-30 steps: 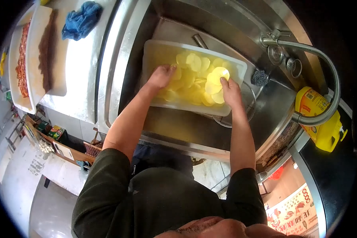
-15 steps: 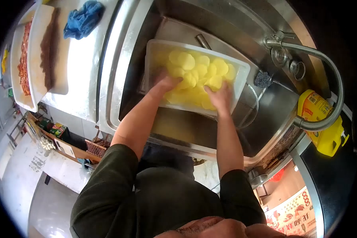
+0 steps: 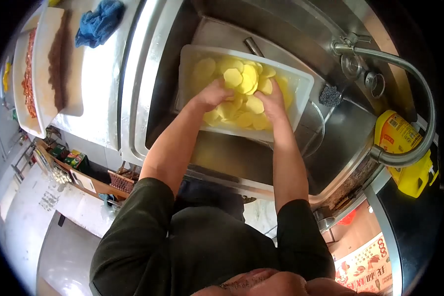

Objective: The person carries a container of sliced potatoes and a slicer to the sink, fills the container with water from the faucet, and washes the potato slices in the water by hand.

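Observation:
A white rectangular tub (image 3: 307,92) sits in the metal sink, holding many thin, round, yellow potato slices (image 3: 242,79) in yellowish water. My left hand (image 3: 216,94) cups the left side of a raised heap of slices, its fingertips partly hidden beneath them. On the heap's other side, my right hand (image 3: 273,101) grips slices, with the thumb turned inward and the fingers along the outer edge. Between both hands the heap stands above the other slices in the tub.
The sink basin (image 3: 348,126) surrounds the tub. A clear round rim (image 3: 320,118), a scrubber (image 3: 329,96) and a curved faucet (image 3: 431,98) are on the right, beside a yellow bottle (image 3: 399,143). At left are a blue cloth (image 3: 98,23) and a white tray (image 3: 44,98) with reddish food.
Both hands have come up from lower among the slices, lifting a heap between them toward the tub's far side. The right hand has closed inward from a more spread pose.

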The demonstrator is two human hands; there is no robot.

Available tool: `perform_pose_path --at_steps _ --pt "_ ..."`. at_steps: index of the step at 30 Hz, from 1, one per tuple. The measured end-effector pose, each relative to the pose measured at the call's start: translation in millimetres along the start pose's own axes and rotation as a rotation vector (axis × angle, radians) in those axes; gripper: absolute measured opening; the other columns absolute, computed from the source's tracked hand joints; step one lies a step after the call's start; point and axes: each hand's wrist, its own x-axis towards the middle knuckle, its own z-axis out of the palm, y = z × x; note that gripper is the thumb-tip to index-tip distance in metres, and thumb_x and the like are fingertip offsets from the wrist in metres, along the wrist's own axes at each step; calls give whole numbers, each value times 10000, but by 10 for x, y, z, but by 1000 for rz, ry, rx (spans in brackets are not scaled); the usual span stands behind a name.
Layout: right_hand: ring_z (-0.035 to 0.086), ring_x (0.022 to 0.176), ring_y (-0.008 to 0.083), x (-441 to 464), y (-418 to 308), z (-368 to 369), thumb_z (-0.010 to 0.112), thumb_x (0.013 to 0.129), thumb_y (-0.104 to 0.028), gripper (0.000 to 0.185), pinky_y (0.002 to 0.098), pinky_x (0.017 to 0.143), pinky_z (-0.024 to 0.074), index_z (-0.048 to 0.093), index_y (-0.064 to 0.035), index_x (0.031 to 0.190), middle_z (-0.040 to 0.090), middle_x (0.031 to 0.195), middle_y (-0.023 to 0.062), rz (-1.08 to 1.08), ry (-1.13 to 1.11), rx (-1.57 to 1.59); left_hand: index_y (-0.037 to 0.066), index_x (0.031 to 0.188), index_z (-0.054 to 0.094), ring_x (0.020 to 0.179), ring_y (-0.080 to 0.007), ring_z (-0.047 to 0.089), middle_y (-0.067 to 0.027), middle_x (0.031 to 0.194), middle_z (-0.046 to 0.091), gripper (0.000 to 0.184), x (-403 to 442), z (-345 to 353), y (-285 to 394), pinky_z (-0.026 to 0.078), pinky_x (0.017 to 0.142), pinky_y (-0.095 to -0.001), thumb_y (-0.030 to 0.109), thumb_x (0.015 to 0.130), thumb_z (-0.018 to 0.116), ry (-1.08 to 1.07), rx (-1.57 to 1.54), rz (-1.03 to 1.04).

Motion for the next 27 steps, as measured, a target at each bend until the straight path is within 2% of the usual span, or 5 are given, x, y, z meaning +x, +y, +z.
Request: perform_pose_path --at_steps 6,9,15,24,27 --pt "638 949 173 -202 -220 -170 726 835 -92 376 310 833 504 622 10 1181 680 1060 79 140 28 -202 -50 1309 521 933 -198 646 -129 1101 645 493 -162 -39 96 534 773 -300 190 899 652 73 103 -46" --pt "636 946 164 -312 -351 -151 697 875 -123 313 305 817 506 639 22 1147 679 1054 86 136 190 -323 -27 1333 507 940 -201 642 -131 1101 644 518 -196 -86 133 529 771 -295 215 901 658 180 227 -103" --pt "627 915 143 -473 10 -172 662 910 -166 314 300 793 497 626 66 1118 673 1043 90 159 119 94 -59 1288 525 905 -199 640 -130 1051 657 496 -242 -94 -25 523 744 -298 261 928 640 151 6 -46" --pt "592 865 119 -599 -41 -199 606 950 -159 296 270 770 477 596 29 1178 639 1010 37 241 310 -215 -60 1240 565 845 -155 617 -93 993 666 458 -235 -144 -58 502 746 -282 279 935 606 232 109 -4" --pt "589 906 122 -648 45 -258 613 943 -143 291 271 787 475 598 27 1178 634 1052 48 156 267 -9 -58 1241 562 845 -151 613 -82 977 662 463 -303 -256 -83 499 754 -276 301 952 607 153 156 2"
